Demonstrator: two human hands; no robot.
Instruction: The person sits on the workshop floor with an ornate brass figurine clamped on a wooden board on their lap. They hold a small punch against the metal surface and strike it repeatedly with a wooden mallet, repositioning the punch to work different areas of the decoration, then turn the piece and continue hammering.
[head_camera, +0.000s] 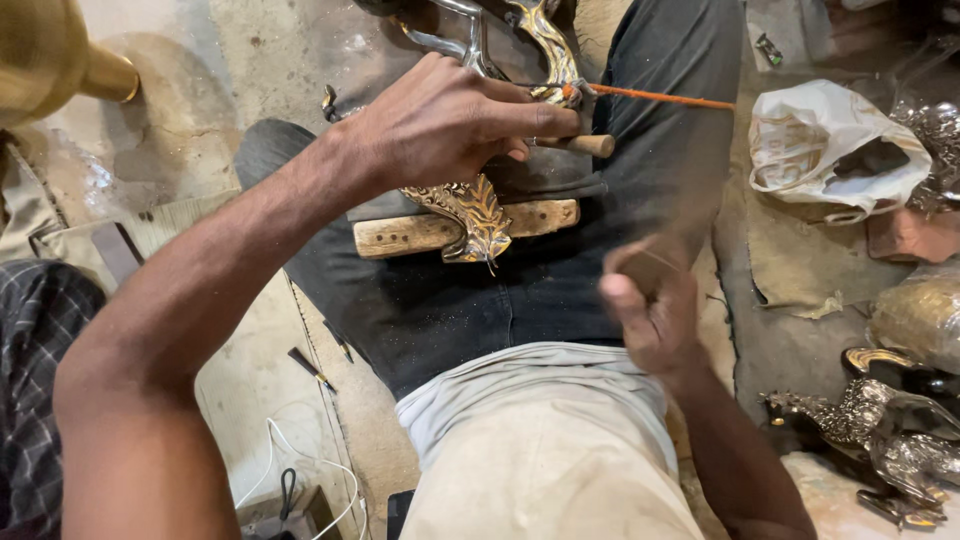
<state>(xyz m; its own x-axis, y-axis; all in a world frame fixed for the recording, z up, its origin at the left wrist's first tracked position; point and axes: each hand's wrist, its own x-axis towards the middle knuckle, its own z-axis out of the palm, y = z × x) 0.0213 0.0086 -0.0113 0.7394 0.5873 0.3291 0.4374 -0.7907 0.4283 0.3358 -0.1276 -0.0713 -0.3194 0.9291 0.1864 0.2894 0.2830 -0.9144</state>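
Left hand (450, 125) presses an ornate brass piece (478, 215) onto a wooden block (405, 235); blurred right hand (650, 305) is fisted.

Soft, dim light; right hand (650, 310) motion-blurred, edges distorted.

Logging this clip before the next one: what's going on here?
A seated person works an ornate brass piece resting on a wooden block across the lap. The left hand presses down on it and grips a wooden-handled tool near an orange rod. The right hand is a blurred fist, its contents unclear. Silvery figurines and a white bag lie alongside.
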